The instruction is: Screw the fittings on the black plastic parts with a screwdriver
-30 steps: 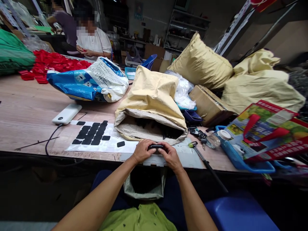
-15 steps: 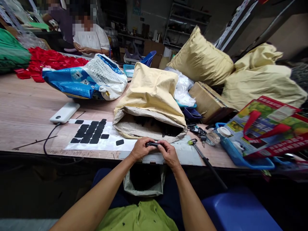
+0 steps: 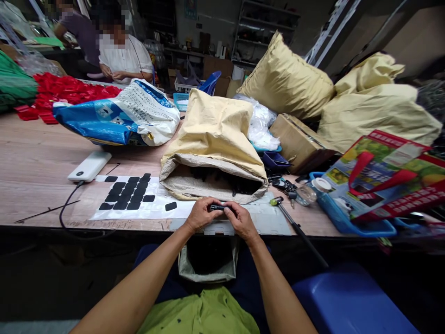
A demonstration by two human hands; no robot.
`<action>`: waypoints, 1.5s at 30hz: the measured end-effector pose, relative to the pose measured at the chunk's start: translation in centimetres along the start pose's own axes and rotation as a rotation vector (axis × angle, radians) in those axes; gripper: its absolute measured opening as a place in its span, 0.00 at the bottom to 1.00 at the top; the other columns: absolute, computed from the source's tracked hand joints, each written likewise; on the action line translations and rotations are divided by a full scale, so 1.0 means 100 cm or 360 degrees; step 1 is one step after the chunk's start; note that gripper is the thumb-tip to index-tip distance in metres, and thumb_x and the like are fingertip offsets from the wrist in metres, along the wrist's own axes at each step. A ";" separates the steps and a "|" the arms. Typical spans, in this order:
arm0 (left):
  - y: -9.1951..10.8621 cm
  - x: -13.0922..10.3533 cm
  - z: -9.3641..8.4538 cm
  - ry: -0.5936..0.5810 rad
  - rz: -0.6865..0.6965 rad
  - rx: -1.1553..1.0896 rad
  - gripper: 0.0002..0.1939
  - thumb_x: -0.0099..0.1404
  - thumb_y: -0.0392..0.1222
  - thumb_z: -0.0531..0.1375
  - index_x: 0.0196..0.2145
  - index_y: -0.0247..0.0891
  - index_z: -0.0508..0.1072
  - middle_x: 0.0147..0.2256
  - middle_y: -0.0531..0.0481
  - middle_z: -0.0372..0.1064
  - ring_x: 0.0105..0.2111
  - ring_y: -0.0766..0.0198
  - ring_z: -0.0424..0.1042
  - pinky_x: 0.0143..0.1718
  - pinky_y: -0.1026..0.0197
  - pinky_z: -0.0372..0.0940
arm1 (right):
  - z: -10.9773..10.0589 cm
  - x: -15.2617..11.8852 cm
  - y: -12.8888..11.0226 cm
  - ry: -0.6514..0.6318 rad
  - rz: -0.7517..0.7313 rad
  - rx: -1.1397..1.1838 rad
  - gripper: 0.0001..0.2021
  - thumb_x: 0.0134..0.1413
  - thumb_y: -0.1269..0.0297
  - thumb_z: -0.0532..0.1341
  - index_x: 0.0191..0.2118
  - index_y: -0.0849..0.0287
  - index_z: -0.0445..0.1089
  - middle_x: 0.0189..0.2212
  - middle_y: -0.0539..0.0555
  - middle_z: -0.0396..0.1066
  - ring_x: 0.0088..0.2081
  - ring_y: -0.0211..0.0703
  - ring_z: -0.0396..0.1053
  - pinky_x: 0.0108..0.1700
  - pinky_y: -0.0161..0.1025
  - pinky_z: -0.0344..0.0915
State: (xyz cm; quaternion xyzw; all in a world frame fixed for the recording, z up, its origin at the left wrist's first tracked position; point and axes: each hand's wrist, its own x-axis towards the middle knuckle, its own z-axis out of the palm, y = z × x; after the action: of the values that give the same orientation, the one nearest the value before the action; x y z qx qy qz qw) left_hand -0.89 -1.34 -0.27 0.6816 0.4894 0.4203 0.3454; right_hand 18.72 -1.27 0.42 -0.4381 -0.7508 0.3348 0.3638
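Between my two hands is a small black rod-shaped part [image 3: 217, 207], held level over the table's front edge. My left hand [image 3: 201, 214] pinches its left end, and my right hand [image 3: 239, 220] grips the right end; the fingertips hide some of it. Just beyond lies a cream sack [image 3: 213, 125], its mouth facing me, with dark pieces [image 3: 239, 185] inside. Below my hands, an open pale bag [image 3: 208, 277] hangs at my lap, its inside dark. To the left, black rounded patches [image 3: 128, 192] lie in rows on a white sheet [image 3: 156, 211].
A white power bank [image 3: 89, 166] with a cable sits at the left. Beyond it are a blue-and-white sack [image 3: 118, 113] and red pieces [image 3: 69, 88]. At the right are a long-handled tool [image 3: 295, 225], a blue tray [image 3: 347, 220] and a printed bag [image 3: 382, 181]. Two people sit across.
The view has shifted slightly, so the table items sit a little further left. Both hands stay together on the black part, which appears slightly turned.
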 end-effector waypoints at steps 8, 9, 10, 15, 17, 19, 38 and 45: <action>0.003 -0.001 0.001 -0.0004 0.0018 0.0161 0.06 0.57 0.35 0.66 0.34 0.40 0.78 0.36 0.50 0.78 0.41 0.57 0.72 0.47 0.56 0.65 | 0.007 0.002 -0.005 0.0012 -0.0040 -0.0308 0.08 0.64 0.61 0.57 0.39 0.56 0.72 0.33 0.51 0.73 0.36 0.42 0.69 0.40 0.37 0.63; 0.003 -0.002 0.002 0.0002 0.0041 0.0203 0.05 0.57 0.35 0.67 0.33 0.40 0.77 0.35 0.50 0.77 0.41 0.57 0.72 0.47 0.55 0.64 | 0.008 0.002 -0.005 0.0018 -0.0050 -0.0336 0.08 0.64 0.62 0.57 0.37 0.56 0.72 0.32 0.51 0.72 0.36 0.42 0.68 0.39 0.37 0.62; 0.003 -0.002 0.003 0.0000 0.0062 0.0243 0.04 0.57 0.35 0.67 0.32 0.40 0.77 0.34 0.50 0.76 0.41 0.56 0.71 0.47 0.55 0.64 | 0.008 0.002 -0.005 0.0019 -0.0064 -0.0359 0.08 0.64 0.63 0.56 0.36 0.56 0.72 0.31 0.51 0.72 0.35 0.42 0.67 0.39 0.37 0.62; 0.004 -0.004 0.004 -0.0027 0.0106 0.0308 0.04 0.58 0.37 0.67 0.32 0.41 0.76 0.33 0.50 0.75 0.41 0.56 0.69 0.47 0.54 0.62 | 0.006 0.000 -0.004 0.0035 -0.0089 -0.0268 0.10 0.63 0.63 0.56 0.33 0.56 0.72 0.29 0.52 0.71 0.35 0.43 0.67 0.40 0.38 0.62; 0.005 -0.004 0.003 -0.0009 0.0109 0.0268 0.04 0.59 0.37 0.67 0.34 0.41 0.76 0.35 0.50 0.75 0.41 0.56 0.69 0.47 0.54 0.62 | 0.004 -0.001 -0.004 0.0037 -0.0052 -0.0137 0.09 0.62 0.61 0.57 0.37 0.56 0.74 0.32 0.53 0.73 0.37 0.44 0.69 0.41 0.39 0.64; 0.004 -0.005 0.002 0.0024 0.0101 0.0220 0.05 0.60 0.37 0.66 0.36 0.41 0.77 0.35 0.50 0.75 0.41 0.57 0.69 0.46 0.55 0.63 | 0.001 -0.002 -0.003 0.0021 -0.0052 -0.0019 0.10 0.58 0.60 0.61 0.43 0.56 0.74 0.37 0.54 0.75 0.40 0.46 0.71 0.44 0.41 0.66; 0.030 -0.118 0.017 -0.0699 -0.0173 0.0573 0.07 0.69 0.43 0.57 0.39 0.42 0.75 0.37 0.48 0.73 0.38 0.58 0.73 0.40 0.60 0.63 | -0.001 -0.006 0.012 0.0329 0.0051 0.0691 0.12 0.53 0.62 0.63 0.44 0.58 0.75 0.34 0.51 0.67 0.35 0.40 0.67 0.37 0.36 0.65; 0.025 -0.115 0.021 -0.0721 -0.0470 0.0718 0.17 0.62 0.39 0.62 0.49 0.43 0.74 0.42 0.47 0.77 0.41 0.55 0.76 0.39 0.60 0.63 | 0.000 -0.008 0.010 0.0333 -0.0030 0.0535 0.10 0.54 0.63 0.62 0.42 0.59 0.75 0.34 0.52 0.68 0.34 0.40 0.68 0.37 0.36 0.66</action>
State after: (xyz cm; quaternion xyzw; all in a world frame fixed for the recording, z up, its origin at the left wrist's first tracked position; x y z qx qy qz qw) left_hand 0.01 -13.13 -1.64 0.7385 0.5741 0.0853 0.3430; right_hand 19.43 -1.62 -0.66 -0.3964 -0.6465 0.4047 0.5111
